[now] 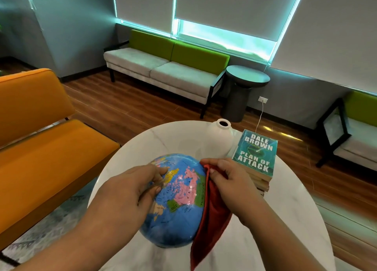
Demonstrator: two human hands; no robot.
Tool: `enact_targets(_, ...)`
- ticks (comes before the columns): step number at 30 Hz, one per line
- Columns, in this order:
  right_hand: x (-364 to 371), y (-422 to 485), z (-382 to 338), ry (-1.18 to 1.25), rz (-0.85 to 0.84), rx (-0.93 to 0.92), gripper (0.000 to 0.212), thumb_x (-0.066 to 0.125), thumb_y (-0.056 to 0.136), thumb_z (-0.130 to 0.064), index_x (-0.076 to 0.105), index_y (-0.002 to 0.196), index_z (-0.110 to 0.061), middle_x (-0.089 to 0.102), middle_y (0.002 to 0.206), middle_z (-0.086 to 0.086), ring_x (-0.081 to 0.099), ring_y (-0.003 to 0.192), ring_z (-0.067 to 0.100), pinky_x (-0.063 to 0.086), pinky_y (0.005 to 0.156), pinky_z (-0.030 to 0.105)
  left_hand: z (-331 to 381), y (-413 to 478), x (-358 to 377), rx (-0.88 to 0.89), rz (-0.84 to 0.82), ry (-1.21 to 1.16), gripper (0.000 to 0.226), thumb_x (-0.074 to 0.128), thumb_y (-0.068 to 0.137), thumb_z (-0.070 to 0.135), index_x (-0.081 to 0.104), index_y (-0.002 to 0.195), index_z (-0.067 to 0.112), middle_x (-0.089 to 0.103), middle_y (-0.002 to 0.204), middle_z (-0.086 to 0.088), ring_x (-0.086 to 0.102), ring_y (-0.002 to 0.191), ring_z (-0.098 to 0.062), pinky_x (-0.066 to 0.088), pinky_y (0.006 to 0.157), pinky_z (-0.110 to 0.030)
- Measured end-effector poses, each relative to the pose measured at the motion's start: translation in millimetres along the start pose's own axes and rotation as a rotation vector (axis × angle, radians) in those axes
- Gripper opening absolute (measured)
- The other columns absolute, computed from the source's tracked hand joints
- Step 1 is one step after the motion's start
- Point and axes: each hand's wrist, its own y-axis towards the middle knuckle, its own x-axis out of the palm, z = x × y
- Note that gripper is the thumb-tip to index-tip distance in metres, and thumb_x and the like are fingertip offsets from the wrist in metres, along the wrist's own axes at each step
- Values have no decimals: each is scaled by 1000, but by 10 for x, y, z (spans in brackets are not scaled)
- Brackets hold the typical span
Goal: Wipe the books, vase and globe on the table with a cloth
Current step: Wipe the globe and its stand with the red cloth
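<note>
A blue globe (179, 201) stands on the round white marble table (285, 219) in front of me. My left hand (130, 191) grips the globe's clear arc at its upper left. My right hand (230, 181) holds a red cloth (210, 221) against the globe's right side; the cloth hangs down to the tabletop. Behind the globe stands a white vase (221, 137). To its right lies a stack of several books (256, 156), the top one with a teal cover.
An orange sofa (40, 148) runs along the left of the table. A green and grey sofa (163, 66) and a dark round side table (242, 87) stand by the far wall. A green chair (353, 132) is at the right.
</note>
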Motion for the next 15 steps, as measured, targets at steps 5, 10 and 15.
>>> enact_targets(5,45,-274,-108,-159,54,-243,27,57,92,-18,67,114,-28,48,104,-23,48,103,-7,36,88,2,-31,-22,9,-16,68,-73,22,75,80,23,61,85,39,49,117,35,45,109,15,48,82,-20)
enact_targets(10,176,-495,-257,-304,-138,-557,33,50,87,-26,64,117,-31,49,116,-20,56,102,10,50,88,24,16,-19,69,-58,106,-135,30,77,75,12,62,81,38,63,103,35,49,106,19,48,88,-24)
enact_targets(15,36,-290,-108,-45,-4,-272,30,56,91,-18,68,114,-34,50,110,-24,48,108,-8,34,93,3,40,-2,44,-109,69,-109,25,74,80,17,61,82,38,63,106,35,56,104,4,51,91,-34)
